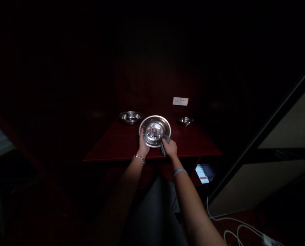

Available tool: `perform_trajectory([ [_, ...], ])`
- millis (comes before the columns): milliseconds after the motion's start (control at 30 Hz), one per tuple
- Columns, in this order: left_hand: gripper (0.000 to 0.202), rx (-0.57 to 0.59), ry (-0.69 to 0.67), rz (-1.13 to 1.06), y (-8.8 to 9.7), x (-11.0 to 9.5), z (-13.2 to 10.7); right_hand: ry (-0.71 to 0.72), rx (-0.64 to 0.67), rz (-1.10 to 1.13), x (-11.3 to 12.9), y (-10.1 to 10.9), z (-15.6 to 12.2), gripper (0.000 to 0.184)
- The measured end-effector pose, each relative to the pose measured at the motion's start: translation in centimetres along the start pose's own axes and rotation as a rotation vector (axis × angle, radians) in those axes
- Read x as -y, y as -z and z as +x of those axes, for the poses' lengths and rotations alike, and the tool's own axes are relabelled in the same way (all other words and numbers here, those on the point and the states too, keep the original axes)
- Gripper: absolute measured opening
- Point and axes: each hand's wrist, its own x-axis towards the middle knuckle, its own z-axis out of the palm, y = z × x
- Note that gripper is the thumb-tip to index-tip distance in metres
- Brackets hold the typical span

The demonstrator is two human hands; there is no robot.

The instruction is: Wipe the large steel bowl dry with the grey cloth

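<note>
A round steel bowl (152,123) with a wide rim is tilted up towards me above the front of the table, a small dark label on its inner base. My left hand (143,146) grips its lower left side, the thumb over the rim and the other fingers hidden behind. At the lower right rim, my right hand (170,147) is closed around a grey cloth (163,148) that touches the bowl. Another steel bowl (130,118) rests at the back left of the table, and a smaller steel bowl (185,121) sits at the back right.
The dark red table (111,147) meets a back wall with a white socket plate (180,101). Below its right side glows a phone-like screen (202,174). White cables (234,220) lie on the floor at the right. Much of the surroundings is dark.
</note>
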Motion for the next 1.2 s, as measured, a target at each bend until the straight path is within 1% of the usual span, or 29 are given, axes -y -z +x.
perform_trajectory([
  [333, 0.037, -0.034, 0.018, 0.0, -0.25, -0.17, -0.22, -0.018, 0.003, 0.005, 0.33, 0.33, -0.28, 0.062],
  [767, 0.036, -0.028, 0.001, 0.003, -0.26, -0.11, -0.19, 0.005, -0.009, 0.004, 0.18, 0.21, -0.26, 0.063],
  [1000, 0.036, -0.001, 0.024, -0.002, -0.4, -0.3, -0.51, 0.005, -0.003, 0.004, 0.25, 0.3, -0.35, 0.062],
  [1200, 0.036, -0.015, 0.019, 0.003, -0.56, -0.33, -0.63, -0.003, -0.005, 0.0, 0.36, 0.39, -0.4, 0.06],
])
